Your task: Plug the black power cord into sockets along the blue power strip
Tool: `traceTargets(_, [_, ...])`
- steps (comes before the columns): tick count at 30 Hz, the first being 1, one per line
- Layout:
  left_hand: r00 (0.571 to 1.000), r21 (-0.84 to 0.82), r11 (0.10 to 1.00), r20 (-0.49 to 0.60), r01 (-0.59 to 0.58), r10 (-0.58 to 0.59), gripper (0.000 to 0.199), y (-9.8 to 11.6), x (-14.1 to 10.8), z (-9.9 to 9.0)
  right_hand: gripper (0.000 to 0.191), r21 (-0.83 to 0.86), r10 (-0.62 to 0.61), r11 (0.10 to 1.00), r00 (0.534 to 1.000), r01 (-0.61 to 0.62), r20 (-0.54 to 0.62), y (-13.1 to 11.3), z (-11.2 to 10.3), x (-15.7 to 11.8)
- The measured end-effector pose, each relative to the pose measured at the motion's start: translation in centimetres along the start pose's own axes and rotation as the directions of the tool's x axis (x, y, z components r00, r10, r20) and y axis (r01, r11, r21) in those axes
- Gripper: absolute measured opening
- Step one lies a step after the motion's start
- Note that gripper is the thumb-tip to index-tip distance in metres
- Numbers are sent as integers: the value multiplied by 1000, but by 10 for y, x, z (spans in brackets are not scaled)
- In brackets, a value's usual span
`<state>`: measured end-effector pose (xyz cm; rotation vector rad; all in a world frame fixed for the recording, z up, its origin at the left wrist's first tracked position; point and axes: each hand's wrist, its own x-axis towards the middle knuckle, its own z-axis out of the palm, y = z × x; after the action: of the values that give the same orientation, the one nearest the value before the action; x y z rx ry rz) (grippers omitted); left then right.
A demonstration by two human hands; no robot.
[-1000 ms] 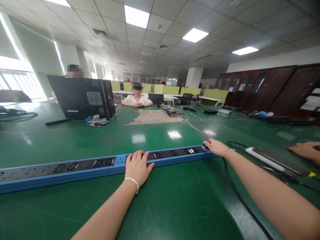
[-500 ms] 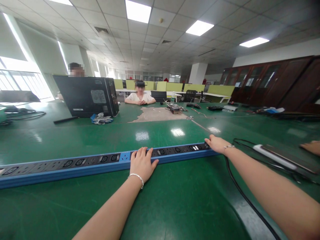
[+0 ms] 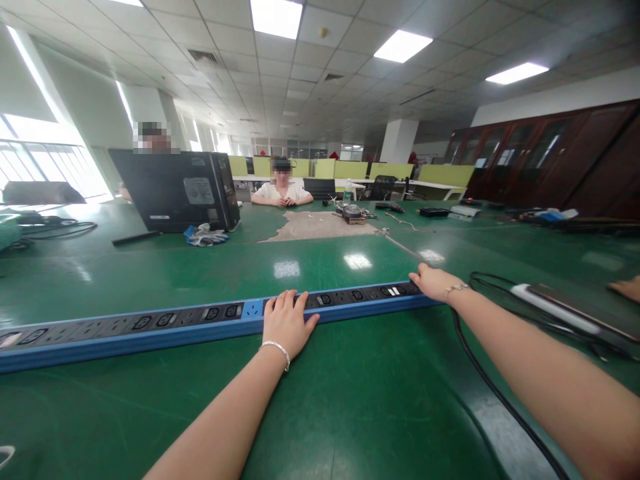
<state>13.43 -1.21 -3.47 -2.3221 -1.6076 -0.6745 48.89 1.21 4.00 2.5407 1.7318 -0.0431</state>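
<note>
A long blue power strip (image 3: 200, 331) with black sockets lies across the green table (image 3: 320, 400), running from the left edge to right of centre. My left hand (image 3: 287, 320) rests on its middle, just right of a blue socket, with the fingers spread a little over the top. At the strip's right end, my right hand (image 3: 431, 281) has its fingers wrapped round the end piece. A black cable (image 3: 480, 377) runs from beneath my right wrist toward the bottom right.
Beyond the strip stand a black computer case (image 3: 175, 190), gloves (image 3: 205, 235) and a small device (image 3: 353, 213). A white and dark device (image 3: 565, 310) with cables lies at right. Two people sit across the table; another person's hand (image 3: 625, 288) shows at the right edge.
The view has shifted slightly. The strip's left part sits a little to the right in view, and both hands keep their places on the strip.
</note>
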Motion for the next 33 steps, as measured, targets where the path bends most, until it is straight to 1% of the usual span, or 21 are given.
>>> traceTargets(4, [1000, 3, 1000, -6, -3, 3, 49, 0, 0, 0, 45, 24, 17, 1000, 1000, -17, -11, 2, 1, -1])
traceTargets(13, [1000, 5, 1000, -6, -4, 5, 50, 0, -1, 2, 44, 14, 2, 1000, 1000, -2, -4, 3, 2, 1])
traceTargets(20, [1000, 0, 1000, 0, -2, 2, 49, 0, 0, 1, 44, -43, -27, 999, 999, 27, -18, -2, 1, -4])
traceTargets(25, [1000, 0, 1000, -6, -3, 3, 49, 0, -1, 0, 43, -64, -19, 998, 999, 17, -32, -5, 1, -9])
traceTargets(33, [1000, 2, 1000, 7, -2, 2, 50, 0, -1, 0, 43, -71, 0, 997, 1000, 0, 5, -9, 0, -8])
